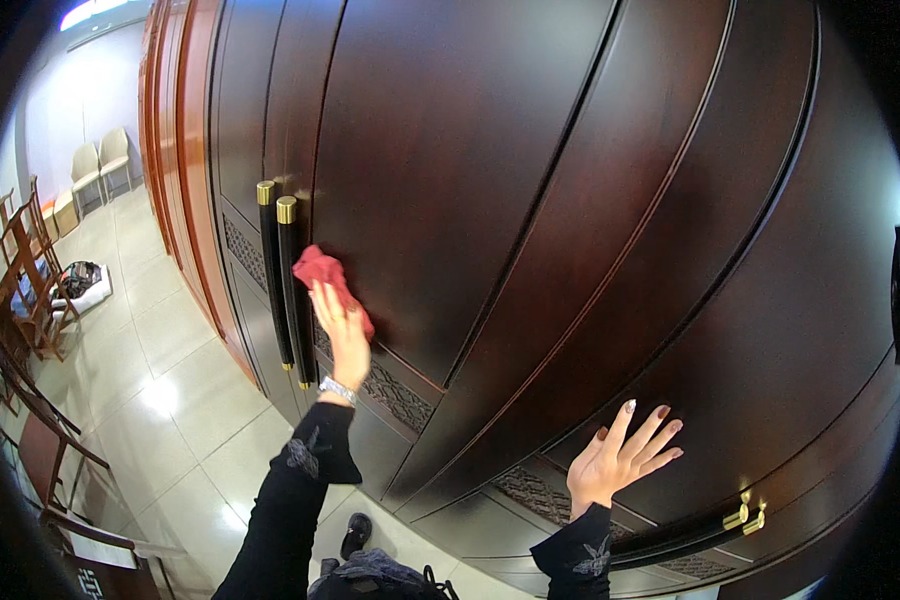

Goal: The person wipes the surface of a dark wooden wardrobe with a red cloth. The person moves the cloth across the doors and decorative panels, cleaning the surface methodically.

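A dark wooden wardrobe door [450, 187] rises before me. My left hand [345, 337] presses a folded red cloth [320, 264] against it, just right of a pair of long black handles [287, 292] with brass ends. Below that hand runs a carved lattice strip [397, 397]. My right hand [616, 459] has its fingers spread, holds nothing, and is close to another door panel [720, 360]; whether the palm touches it, I cannot tell. Another carved strip [534, 491] lies by its wrist. More black handles with brass ends [735, 517] are to its lower right.
Pale floor tiles [172, 420] stretch to the left. Wooden chairs [34, 262] line the left side, near a black bag [81, 279] on a white sheet. Two cream chairs [99, 166] stand at the far wall. My shoe [356, 534] is close to the wardrobe base.
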`<action>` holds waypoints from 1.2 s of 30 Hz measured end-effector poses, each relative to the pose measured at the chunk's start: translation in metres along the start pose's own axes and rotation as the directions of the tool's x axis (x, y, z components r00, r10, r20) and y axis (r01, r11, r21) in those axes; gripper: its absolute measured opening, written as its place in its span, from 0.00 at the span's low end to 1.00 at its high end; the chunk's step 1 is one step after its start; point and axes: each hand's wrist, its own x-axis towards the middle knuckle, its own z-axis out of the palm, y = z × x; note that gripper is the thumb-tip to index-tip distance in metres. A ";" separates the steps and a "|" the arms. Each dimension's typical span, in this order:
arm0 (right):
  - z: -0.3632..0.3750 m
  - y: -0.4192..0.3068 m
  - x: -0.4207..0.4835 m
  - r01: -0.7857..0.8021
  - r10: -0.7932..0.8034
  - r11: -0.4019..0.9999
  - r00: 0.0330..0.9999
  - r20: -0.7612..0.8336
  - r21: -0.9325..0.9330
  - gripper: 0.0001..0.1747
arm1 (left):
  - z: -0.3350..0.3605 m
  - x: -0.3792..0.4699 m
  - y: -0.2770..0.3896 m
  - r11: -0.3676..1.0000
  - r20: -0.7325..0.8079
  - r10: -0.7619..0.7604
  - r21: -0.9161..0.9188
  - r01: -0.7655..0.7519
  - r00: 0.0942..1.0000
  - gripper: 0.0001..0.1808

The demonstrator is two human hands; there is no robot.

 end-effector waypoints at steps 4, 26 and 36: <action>0.005 0.000 0.000 -0.010 0.010 1.000 0.999 -0.031 0.004 0.30 | -0.006 0.007 -0.024 0.972 0.021 -0.228 -0.054 0.229 0.973 0.32; 0.004 0.002 0.000 -0.024 0.025 0.999 0.999 -0.045 0.037 0.27 | -0.011 -0.007 0.015 0.983 0.038 -0.088 -0.156 0.093 0.995 0.30; 0.003 0.001 0.001 -0.034 0.035 0.999 0.999 -0.028 0.038 0.29 | -0.003 -0.130 -0.076 0.072 0.451 -0.735 -0.690 0.720 0.506 0.36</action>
